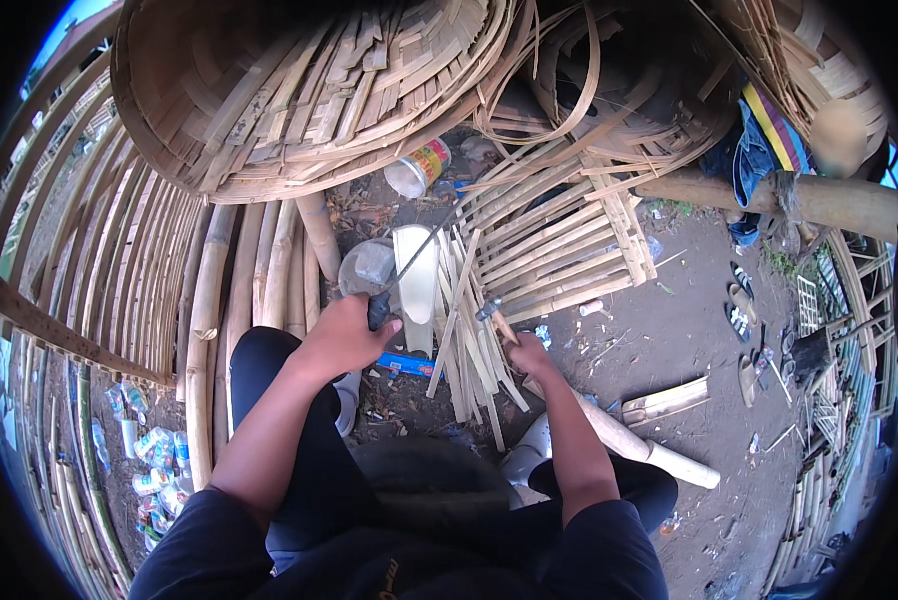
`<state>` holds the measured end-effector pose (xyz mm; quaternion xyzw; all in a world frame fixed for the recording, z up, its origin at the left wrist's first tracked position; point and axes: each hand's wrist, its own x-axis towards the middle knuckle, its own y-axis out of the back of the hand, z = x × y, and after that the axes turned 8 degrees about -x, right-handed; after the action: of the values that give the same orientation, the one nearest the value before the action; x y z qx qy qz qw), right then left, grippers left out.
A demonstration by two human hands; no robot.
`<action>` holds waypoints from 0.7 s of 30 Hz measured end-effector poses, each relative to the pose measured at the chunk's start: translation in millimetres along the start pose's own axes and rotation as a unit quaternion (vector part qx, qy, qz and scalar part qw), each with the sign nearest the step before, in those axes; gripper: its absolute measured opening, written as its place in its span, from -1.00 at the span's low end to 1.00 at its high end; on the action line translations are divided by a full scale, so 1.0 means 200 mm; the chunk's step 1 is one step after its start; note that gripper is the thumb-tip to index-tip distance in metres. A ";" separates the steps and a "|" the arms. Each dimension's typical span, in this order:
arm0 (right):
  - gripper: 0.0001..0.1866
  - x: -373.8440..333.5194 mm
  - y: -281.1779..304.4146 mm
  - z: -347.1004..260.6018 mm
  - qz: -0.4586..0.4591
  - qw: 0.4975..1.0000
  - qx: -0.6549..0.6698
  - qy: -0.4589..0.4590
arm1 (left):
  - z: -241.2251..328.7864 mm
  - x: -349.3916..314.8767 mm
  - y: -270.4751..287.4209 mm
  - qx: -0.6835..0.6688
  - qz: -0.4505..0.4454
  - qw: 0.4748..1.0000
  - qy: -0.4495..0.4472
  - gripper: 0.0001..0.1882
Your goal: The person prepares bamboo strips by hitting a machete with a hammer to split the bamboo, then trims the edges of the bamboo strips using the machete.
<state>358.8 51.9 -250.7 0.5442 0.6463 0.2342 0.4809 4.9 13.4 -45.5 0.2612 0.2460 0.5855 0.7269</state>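
My left hand is closed around the dark handle of a long thin tool, which looks like a blade or rod; it slants up to the right. Just beneath it lies a pale, smooth split bamboo piece. My right hand grips a small hammer by its wooden handle, with the head pointing up and left. Split bamboo strips lie in a loose pile between both hands. A bamboo slat panel rests on the ground beyond the hammer.
Large woven bamboo baskets rise along the far side. A bucket lies tipped near them. Bamboo poles and plastic cups are at left. A thick bamboo pole lies at right, with sandals farther off.
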 end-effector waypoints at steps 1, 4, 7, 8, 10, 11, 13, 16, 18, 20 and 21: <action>-0.64 -0.04 0.03 -0.04 -0.030 0.987 0.155 0.013 | -0.02 0.00 0.00 0.006 0.003 1.000 -0.002 -0.65; -0.66 -0.30 0.27 -0.37 -0.052 0.924 0.366 0.098 | -0.04 -0.02 0.01 0.004 0.005 1.000 0.000 -0.66; -0.70 -0.54 0.46 -0.62 -0.033 0.920 0.382 0.076 | -0.10 -0.01 -0.03 0.026 0.025 0.999 -0.037 -0.67; -0.71 -0.56 0.46 -0.64 0.011 0.930 0.353 0.098 | -0.12 -0.01 -0.05 0.022 0.034 0.998 -0.055 -0.68; -0.72 -0.60 0.45 -0.67 0.097 0.942 0.290 0.141 | -0.10 -0.02 -0.04 0.005 0.017 0.999 -0.050 -0.70; -0.73 -0.64 0.47 -0.69 0.074 0.927 0.341 0.135 | -0.08 -0.01 -0.03 -0.007 -0.009 1.000 -0.027 -0.70; -0.70 -0.67 0.47 -0.73 0.099 0.925 0.336 0.148 | -0.03 -0.02 0.00 -0.009 -0.051 0.999 0.014 -0.68; -0.65 -0.64 0.48 -0.73 0.157 0.941 0.257 0.155 | -0.01 -0.03 0.00 0.002 -0.064 0.998 0.024 -0.64; -0.62 -0.62 0.47 -0.73 0.190 0.947 0.198 0.165 | -0.04 -0.03 -0.04 -0.003 -0.034 0.999 -0.018 -0.69; -0.60 -0.61 0.47 -0.74 0.209 0.947 0.158 0.184 | -0.03 -0.03 -0.04 -0.006 -0.030 0.999 -0.014 -0.67; -0.59 -0.61 0.47 -0.75 0.224 0.946 0.135 0.191 | -0.03 -0.04 -0.04 -0.008 -0.030 0.999 -0.011 -0.67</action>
<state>265.8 -0.1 -64.2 0.6802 0.6128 0.3460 0.2053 4.7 5.1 -55.4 0.2547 0.2406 0.5626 0.7488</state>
